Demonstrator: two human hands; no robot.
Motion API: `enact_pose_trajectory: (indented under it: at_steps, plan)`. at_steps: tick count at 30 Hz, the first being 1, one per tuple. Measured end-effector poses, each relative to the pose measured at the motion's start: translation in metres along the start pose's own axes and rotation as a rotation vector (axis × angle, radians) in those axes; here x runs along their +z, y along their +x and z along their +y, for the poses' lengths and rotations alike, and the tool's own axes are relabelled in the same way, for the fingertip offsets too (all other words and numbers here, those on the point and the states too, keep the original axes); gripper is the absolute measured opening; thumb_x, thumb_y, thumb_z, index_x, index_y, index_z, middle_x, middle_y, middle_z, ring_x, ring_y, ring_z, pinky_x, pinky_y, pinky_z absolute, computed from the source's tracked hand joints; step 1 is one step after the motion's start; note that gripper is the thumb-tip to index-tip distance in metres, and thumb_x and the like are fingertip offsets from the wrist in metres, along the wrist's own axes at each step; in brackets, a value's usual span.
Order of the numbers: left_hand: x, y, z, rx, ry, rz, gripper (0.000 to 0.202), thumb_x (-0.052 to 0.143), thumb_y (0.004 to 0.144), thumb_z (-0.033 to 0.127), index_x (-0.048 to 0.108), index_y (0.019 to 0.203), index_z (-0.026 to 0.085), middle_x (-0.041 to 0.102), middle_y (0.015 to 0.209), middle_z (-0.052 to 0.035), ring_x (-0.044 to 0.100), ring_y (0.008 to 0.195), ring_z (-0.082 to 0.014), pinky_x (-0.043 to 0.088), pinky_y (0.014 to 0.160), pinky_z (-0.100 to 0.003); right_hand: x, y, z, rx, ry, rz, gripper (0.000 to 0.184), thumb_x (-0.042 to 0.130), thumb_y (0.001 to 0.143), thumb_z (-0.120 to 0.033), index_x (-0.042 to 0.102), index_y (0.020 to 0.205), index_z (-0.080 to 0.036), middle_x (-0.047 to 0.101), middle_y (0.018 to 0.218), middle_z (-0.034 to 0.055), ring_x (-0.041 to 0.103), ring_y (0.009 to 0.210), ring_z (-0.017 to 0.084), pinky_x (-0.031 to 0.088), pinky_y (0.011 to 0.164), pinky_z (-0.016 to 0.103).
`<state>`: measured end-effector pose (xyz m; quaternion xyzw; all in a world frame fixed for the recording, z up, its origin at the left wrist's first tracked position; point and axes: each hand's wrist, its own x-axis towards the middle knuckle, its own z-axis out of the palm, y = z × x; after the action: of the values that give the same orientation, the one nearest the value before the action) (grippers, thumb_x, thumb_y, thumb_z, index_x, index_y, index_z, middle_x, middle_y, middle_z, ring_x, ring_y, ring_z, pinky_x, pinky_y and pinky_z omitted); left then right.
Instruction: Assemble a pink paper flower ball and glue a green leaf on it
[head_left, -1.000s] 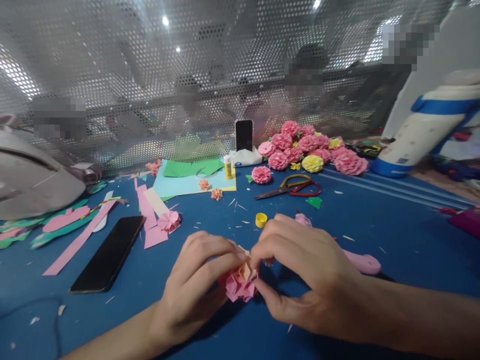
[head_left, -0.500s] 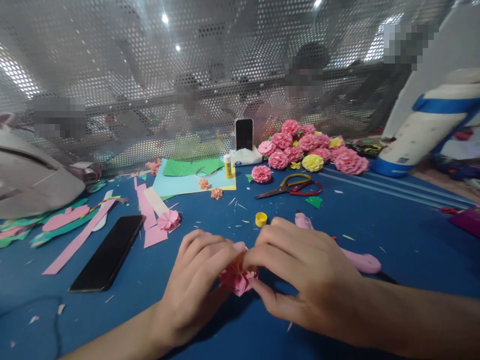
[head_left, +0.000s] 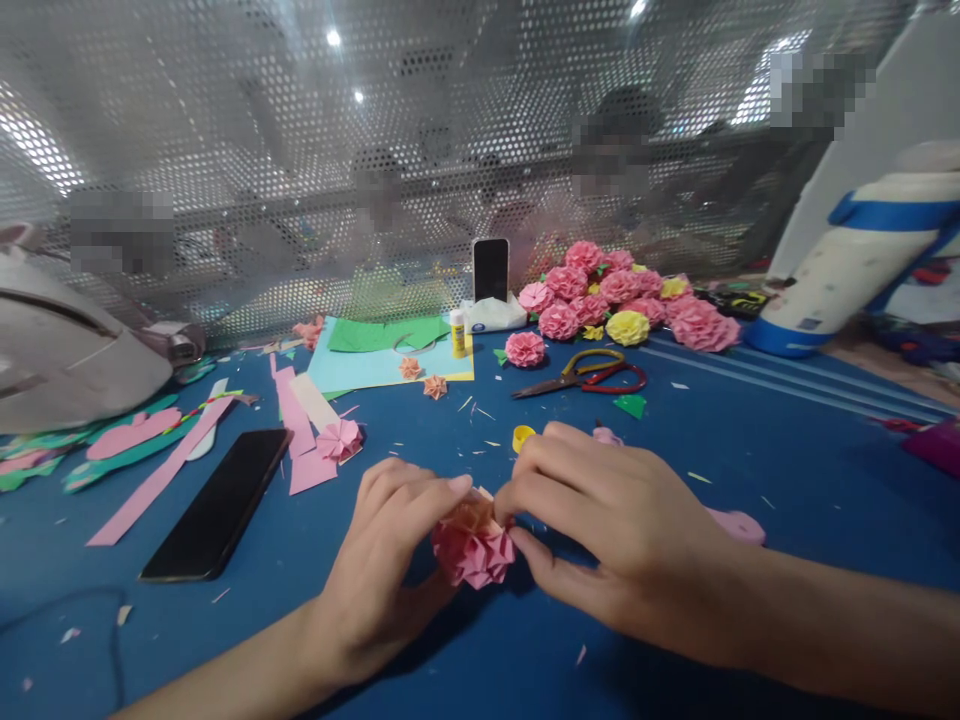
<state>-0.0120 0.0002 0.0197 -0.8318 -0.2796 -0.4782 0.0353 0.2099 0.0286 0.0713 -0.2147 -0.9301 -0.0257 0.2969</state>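
Observation:
Between my two hands is a pink folded paper flower [head_left: 480, 550], with a paler orange middle at its top. My left hand [head_left: 390, 560] is curled round the flower's left side, its fingertips partly hidden behind it. On the other side, my right hand [head_left: 607, 540] pinches the flower's right edge with thumb and fingers. Just beyond my right hand lies a yellow glue-stick cap [head_left: 523, 437]. A pink tool handle [head_left: 739, 526] shows from behind my right wrist, most of it covered.
Scissors [head_left: 577, 374] lie ahead, before a heap of pink and yellow paper flowers [head_left: 600, 290]. A glue stick [head_left: 457, 335] stands on coloured paper sheets [head_left: 360, 365]. To the left are a black phone [head_left: 217, 505] and pink strips [head_left: 161, 470]. A bottle [head_left: 847, 260] stands right.
My right fingers have drawn back from the flower's middle to its right edge, and my left thumb has shifted, so more of the flower shows. The view has shifted slightly.

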Motion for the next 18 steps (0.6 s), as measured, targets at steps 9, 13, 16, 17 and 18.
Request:
enact_pose_trajectory:
  at_steps: [9,13,16,17,18]
  plan:
    - [0.0,-0.013,-0.006,0.119,0.035,-0.02,0.053,0.061,0.091,0.004,0.045,0.139,0.016,0.071,0.117,-0.0126,0.065,0.116,-0.0226,0.042,0.105,-0.047,-0.006,0.0,-0.009,-0.041,0.045,0.013,0.009,0.056,0.09,-0.014,0.065,0.088,-0.016,0.062,0.086,0.0035,0.051,0.075,0.016,0.04,0.067,0.03]
    - [0.001,-0.012,-0.004,0.129,0.044,-0.052,0.049,0.057,0.092,0.002,0.045,0.139,0.014,0.072,0.115,-0.0127,0.064,0.116,-0.0211,0.038,0.108,-0.047,-0.005,0.0,-0.01,-0.044,0.03,0.031,0.01,0.056,0.09,-0.015,0.063,0.084,-0.016,0.062,0.083,0.003,0.051,0.073,0.015,0.04,0.064,0.028]
    - [0.002,-0.009,-0.002,0.119,0.065,-0.061,0.049,0.056,0.094,0.005,0.044,0.14,0.016,0.073,0.115,-0.0113,0.065,0.111,-0.0192,0.039,0.107,-0.045,-0.002,-0.002,-0.008,-0.05,-0.02,0.038,0.015,0.054,0.091,-0.014,0.062,0.079,-0.017,0.061,0.08,0.0025,0.049,0.071,0.015,0.038,0.062,0.028]
    - [0.002,-0.009,-0.001,0.114,0.063,-0.051,0.052,0.057,0.094,0.006,0.042,0.142,0.018,0.073,0.115,-0.0113,0.066,0.11,-0.0189,0.04,0.106,-0.045,-0.002,-0.002,-0.008,-0.047,-0.028,0.027,0.015,0.053,0.092,-0.013,0.063,0.08,-0.017,0.061,0.081,0.0027,0.049,0.072,0.015,0.038,0.063,0.029]
    - [0.002,-0.008,-0.001,0.114,0.056,-0.033,0.056,0.059,0.094,0.007,0.039,0.144,0.018,0.072,0.116,-0.0115,0.066,0.109,-0.0188,0.042,0.105,-0.045,-0.002,-0.002,-0.007,-0.043,-0.031,0.014,0.016,0.053,0.092,-0.013,0.064,0.082,-0.017,0.061,0.082,0.003,0.049,0.073,0.016,0.038,0.064,0.029]
